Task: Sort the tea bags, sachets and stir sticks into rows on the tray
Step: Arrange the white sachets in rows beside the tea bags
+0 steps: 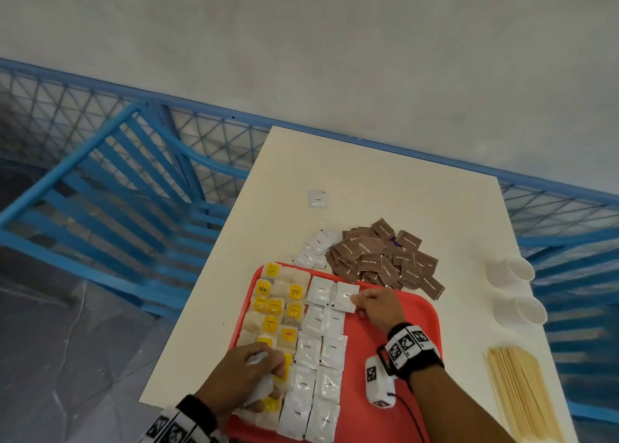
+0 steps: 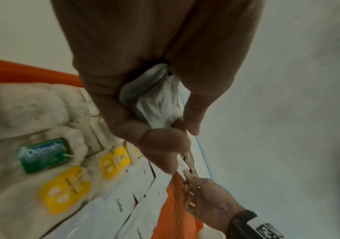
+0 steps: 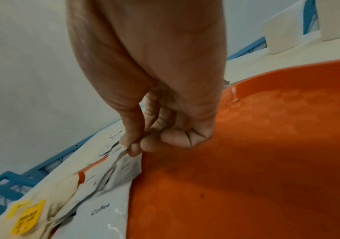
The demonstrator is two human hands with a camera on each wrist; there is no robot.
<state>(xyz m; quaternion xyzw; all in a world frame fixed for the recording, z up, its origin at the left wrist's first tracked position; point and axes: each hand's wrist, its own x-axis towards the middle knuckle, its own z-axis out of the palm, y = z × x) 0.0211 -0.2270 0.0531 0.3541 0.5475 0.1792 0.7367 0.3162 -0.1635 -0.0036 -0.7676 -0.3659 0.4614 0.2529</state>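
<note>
A red tray (image 1: pixel 402 325) carries tea bags (image 1: pixel 278 305) with yellow tags in its left columns. Beside them, white coffee sachets (image 1: pixel 321 342) lie in two columns. My right hand (image 1: pixel 357 300) pinches the edge of the farthest right sachet (image 1: pixel 345 297) on the tray. The right wrist view shows thumb and forefinger (image 3: pixel 132 145) closed on that sachet's (image 3: pixel 124 163) corner. My left hand (image 1: pixel 268 375) hovers over the near tea bags and grips a bunch of white sachets (image 2: pixel 156 100). Wooden stir sticks (image 1: pixel 519 392) lie on the table at the right.
A pile of brown sachets (image 1: pixel 385 258) sits just beyond the tray, with a few loose white sachets (image 1: pixel 316 245) left of it and one alone (image 1: pixel 317 198) farther back. Two white paper cups (image 1: pixel 512 271) lie at the table's right edge. Blue railing surrounds the table.
</note>
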